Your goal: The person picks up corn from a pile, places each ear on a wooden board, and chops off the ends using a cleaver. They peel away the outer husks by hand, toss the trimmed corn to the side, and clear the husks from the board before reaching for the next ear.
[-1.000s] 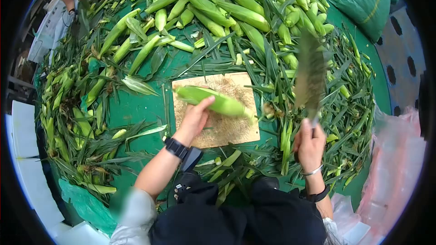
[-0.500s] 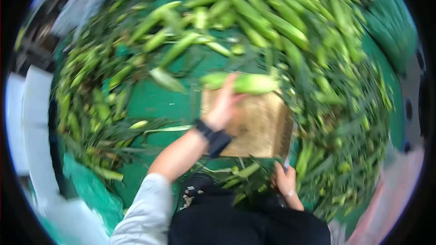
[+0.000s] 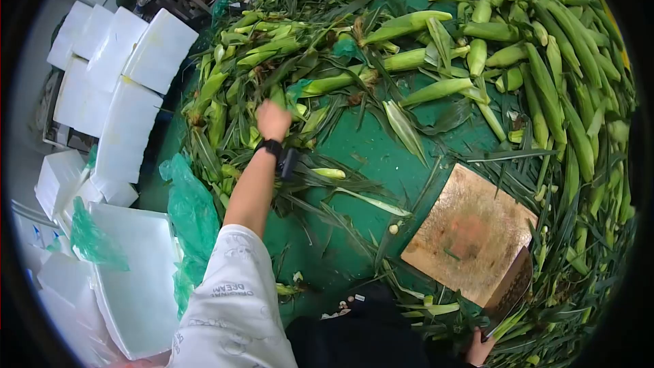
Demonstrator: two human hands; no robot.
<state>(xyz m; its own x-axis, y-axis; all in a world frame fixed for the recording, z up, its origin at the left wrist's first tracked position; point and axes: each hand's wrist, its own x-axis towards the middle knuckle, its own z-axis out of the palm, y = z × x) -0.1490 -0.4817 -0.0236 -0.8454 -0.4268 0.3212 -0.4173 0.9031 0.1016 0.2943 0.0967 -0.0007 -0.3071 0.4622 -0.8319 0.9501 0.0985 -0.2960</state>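
My left hand point(image 3: 274, 120), with a dark watch at the wrist, is over the heap of husks and leaves point(image 3: 225, 95) on the left. Its fingers are curled round the end of a green corn ear point(image 3: 278, 97), partly hidden. At the bottom right my right hand point(image 3: 481, 349) grips the handle of a cleaver point(image 3: 512, 285). The broad dark blade stands along the right edge of a wooden chopping block point(image 3: 466, 228). No ear lies on the block, whose top is worn and damp.
Unhusked corn ears point(image 3: 575, 61) are heaped at the upper right, with loose leaves below. White foam boxes point(image 3: 129, 123) are stacked on the left, near an open foam box point(image 3: 133, 279) and a green plastic bag point(image 3: 191, 211). Green sheeting point(image 3: 361, 157) shows between the heaps.
The view has swung left. My left hand has moved from the corn ear on the block to the left heap, and that ear is gone from the block. My right hand still holds the cleaver.
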